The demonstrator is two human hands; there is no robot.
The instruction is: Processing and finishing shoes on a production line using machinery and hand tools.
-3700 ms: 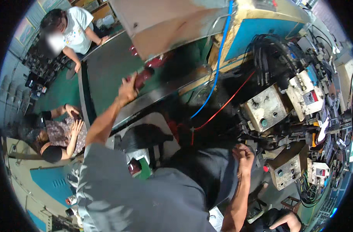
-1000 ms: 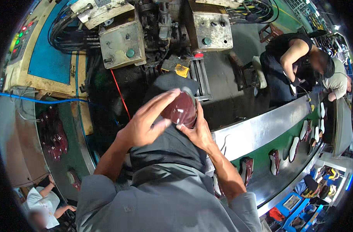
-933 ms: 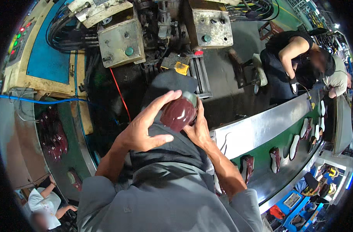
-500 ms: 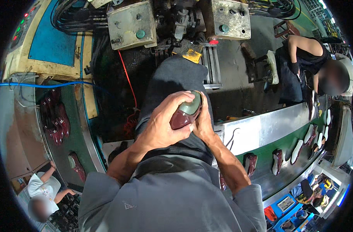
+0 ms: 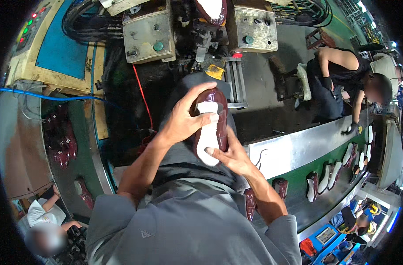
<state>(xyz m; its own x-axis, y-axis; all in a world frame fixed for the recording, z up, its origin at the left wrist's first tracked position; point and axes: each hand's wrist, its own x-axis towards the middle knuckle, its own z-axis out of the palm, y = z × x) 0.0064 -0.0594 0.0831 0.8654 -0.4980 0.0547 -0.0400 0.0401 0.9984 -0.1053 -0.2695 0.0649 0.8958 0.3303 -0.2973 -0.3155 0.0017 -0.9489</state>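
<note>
Shoe [image 5: 209,134] sole-up, left hand [image 5: 183,118] clasping far end, right hand [image 5: 236,157] gripping near end

Left grip [image 5: 181,120], right grip [image 5: 236,158]; maroon shoe [image 5: 209,134] between

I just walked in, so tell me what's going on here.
A person's left grip holds the far end of a dark red shoe, white underside up; the right grip holds its near end. A similar shoe sits at the machine ahead, and more shoes lie on the right-hand green belt.
</note>
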